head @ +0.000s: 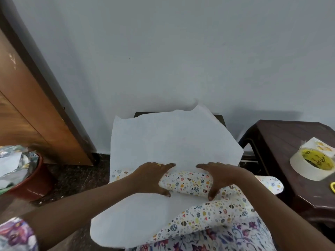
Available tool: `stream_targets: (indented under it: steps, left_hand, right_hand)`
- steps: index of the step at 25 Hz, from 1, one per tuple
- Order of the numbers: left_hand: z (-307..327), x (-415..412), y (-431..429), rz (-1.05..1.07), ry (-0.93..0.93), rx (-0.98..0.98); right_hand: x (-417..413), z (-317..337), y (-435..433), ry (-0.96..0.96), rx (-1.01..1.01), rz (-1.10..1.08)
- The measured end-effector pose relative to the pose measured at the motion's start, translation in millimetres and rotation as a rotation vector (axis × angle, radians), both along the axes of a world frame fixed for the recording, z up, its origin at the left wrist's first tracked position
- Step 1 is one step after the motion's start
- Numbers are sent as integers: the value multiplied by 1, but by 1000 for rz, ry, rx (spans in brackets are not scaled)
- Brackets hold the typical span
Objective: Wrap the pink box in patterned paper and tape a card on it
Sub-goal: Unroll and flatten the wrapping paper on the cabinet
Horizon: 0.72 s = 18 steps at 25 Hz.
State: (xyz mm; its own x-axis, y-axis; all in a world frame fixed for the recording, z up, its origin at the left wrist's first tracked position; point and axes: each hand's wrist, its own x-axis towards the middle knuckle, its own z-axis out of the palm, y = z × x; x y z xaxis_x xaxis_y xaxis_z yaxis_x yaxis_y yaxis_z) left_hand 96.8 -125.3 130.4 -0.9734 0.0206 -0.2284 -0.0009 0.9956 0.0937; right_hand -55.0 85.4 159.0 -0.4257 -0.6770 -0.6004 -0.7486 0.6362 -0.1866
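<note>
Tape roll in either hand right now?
No, the tape roll sits on the side table; the left hand and right hand press on the patterned paper.

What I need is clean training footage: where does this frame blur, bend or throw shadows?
Head view: the wide lens bends the wooden cabinet at left; the red bin and tape roll near the edges are smeared; soft light; the paper casts a faint shadow on the wall.
</note>
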Motion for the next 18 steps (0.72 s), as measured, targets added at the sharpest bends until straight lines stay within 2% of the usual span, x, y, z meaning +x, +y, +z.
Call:
stream_targets:
  steps: [2, 4, 8, 9, 12, 15, 18]
  left_hand:
    - [-3, -4, 5, 9, 24, -48]
    - [-2, -6, 7, 54, 66, -111]
    - [11, -2, 17, 206, 12, -130]
    - [15, 2, 22, 213, 1, -132]
    - [17, 16, 37, 195, -2, -88]
    - [7, 28, 46, 164, 8, -98]
    - [4, 31, 46, 174, 20, -141]
  right_hand:
    - [2, -9, -1, 91, 39, 101]
    - [5, -13, 1, 328, -20, 213]
    - [10, -20, 17, 746, -411, 405]
    - [11, -22, 23, 790, -476, 421]
    - [20, -18, 39, 637, -326, 439]
    - [20, -20, 47, 591, -245, 402]
    - [14, -33, 55, 738, -307, 450]
